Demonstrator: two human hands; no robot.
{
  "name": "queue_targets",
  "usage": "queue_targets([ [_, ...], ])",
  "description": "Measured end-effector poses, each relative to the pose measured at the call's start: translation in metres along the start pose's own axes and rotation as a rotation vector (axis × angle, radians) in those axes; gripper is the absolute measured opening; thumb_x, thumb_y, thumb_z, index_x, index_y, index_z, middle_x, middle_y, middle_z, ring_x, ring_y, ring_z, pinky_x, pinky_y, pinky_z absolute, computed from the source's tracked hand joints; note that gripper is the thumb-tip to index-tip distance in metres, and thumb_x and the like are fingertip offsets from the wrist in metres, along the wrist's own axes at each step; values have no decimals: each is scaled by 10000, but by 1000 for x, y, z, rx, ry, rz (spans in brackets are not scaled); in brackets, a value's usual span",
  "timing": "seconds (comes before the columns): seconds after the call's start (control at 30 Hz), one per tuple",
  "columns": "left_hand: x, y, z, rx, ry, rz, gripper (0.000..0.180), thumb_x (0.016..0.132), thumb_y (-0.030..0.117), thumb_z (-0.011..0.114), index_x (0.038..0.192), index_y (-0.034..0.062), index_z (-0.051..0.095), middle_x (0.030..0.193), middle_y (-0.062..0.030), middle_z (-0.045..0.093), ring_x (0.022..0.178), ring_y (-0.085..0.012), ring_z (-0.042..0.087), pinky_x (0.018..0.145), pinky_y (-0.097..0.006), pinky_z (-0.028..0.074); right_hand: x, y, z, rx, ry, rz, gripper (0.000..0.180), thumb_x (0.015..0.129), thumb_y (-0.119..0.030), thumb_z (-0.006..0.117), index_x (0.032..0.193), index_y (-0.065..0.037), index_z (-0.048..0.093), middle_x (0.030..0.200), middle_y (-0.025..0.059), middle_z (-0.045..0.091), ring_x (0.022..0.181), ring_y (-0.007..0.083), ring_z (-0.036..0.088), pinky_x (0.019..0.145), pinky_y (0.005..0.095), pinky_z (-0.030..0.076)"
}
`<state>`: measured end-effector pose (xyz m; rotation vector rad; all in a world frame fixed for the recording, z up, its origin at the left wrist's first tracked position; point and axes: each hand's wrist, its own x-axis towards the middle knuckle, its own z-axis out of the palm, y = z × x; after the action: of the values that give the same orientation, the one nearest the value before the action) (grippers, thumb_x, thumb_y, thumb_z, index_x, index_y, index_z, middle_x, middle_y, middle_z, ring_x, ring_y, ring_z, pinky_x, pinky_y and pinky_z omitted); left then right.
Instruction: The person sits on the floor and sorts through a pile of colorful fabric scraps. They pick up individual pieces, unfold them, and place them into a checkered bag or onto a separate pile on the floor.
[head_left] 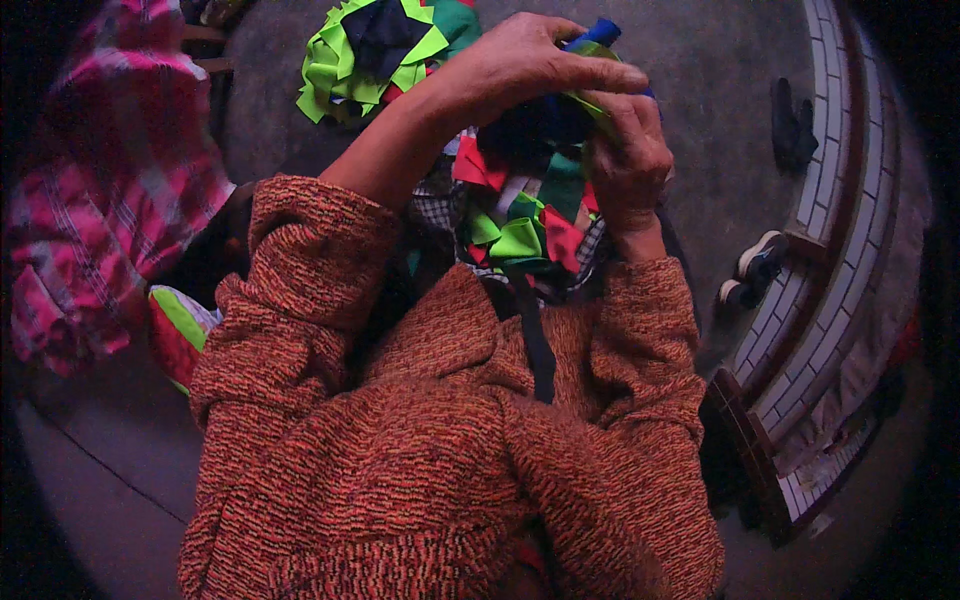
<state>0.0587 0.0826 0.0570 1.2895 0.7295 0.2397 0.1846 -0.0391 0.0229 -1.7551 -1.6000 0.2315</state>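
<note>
Dim grey floor [700, 60] runs behind everything, palest at the lower left of the frame; nearest are my knitted orange-and-black sleeves [300, 260], pushed up off the wrists, both forearms reaching up the frame; over my lap, at centre, lies a heap of red, green and lime cloth scraps [518, 238]. Beyond it, at upper centre, my left hand [535, 58] arches over from the left, palm down, and my right hand [628, 150] rises from below with bent fingers; both are nearly closed, pinching the blue and lime cloth [598, 35] between them. Farther out, a lime-fringed bundle [375, 55] sits at upper left of centre; pink plaid fabric [120, 200] hangs at left; shoes [764, 254] stand at right beside a white brick-patterned ledge [832, 100].
</note>
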Motion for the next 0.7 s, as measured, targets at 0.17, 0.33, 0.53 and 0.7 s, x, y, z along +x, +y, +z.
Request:
queue_targets([
  [0.17, -6, 26, -8, 483, 88, -102, 274, 708, 27, 576, 977, -28, 584, 826, -84, 626, 767, -140, 581, 658, -285, 466, -1, 5, 5, 30, 6, 5, 294, 679, 24, 587, 946, -97, 605, 849, 103, 567, 791, 271, 588, 682, 333, 473],
  [0.33, -5, 14, -28, 282, 359, 210, 231, 688, 43, 579, 910, -19, 596, 762, -92, 634, 657, -161, 587, 596, -299, 464, -3, 22, 11, 1, -114, 55, 299, 687, -36, 613, 972, -125, 590, 876, 104, 556, 821, 287, 570, 695, 377, 470],
  [0.53, -8, 23, -42, -13, 476, 139, 173, 745, 73, 561, 898, -6, 582, 686, -32, 581, 626, -111, 557, 539, -249, 440, -27, 48, 25, -231, -439, 134, 438, 686, -197, 685, 1095, -153, 534, 1046, 117, 524, 947, 316, 525, 785, 403, 453],
  [0.7, -4, 15, -48, -118, 501, 300, 151, 790, 99, 553, 911, 7, 561, 721, -17, 570, 627, -106, 546, 531, -263, 447, -46, 46, 58, -290, -516, 61, 644, 629, -205, 725, 1214, -201, 456, 1268, 135, 397, 1116, 338, 420, 853, 435, 421],
])
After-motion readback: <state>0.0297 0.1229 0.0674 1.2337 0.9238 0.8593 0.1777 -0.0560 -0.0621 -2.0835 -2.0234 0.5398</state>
